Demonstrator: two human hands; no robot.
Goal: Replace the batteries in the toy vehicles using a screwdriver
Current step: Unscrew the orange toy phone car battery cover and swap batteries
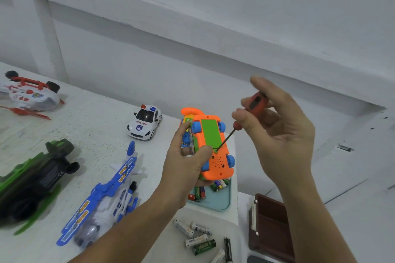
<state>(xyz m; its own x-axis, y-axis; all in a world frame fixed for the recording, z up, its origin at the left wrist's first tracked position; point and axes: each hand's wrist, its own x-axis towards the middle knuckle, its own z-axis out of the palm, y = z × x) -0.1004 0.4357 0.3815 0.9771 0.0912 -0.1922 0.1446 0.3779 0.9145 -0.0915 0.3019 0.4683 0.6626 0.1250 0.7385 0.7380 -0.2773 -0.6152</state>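
Observation:
My left hand point(188, 164) grips an orange toy vehicle point(215, 156) with blue wheels, held upside down above the table. Its green battery cover point(210, 133) faces up. My right hand point(280, 132) pinches the red handle of a screwdriver point(252, 105) between thumb and fingers. The thin shaft slants down to the left, and its tip sits at the near edge of the green cover. A teal tray point(222, 200) with several batteries lies under the toy. Loose batteries point(198, 235) lie on the table at the bottom.
On the white table stand a police car point(145, 121), a blue and white plane point(106, 196), a green and black vehicle point(36, 179) and an overturned red and white helicopter point(30, 94). A brown box point(271, 226) sits at the lower right. A white wall rises behind.

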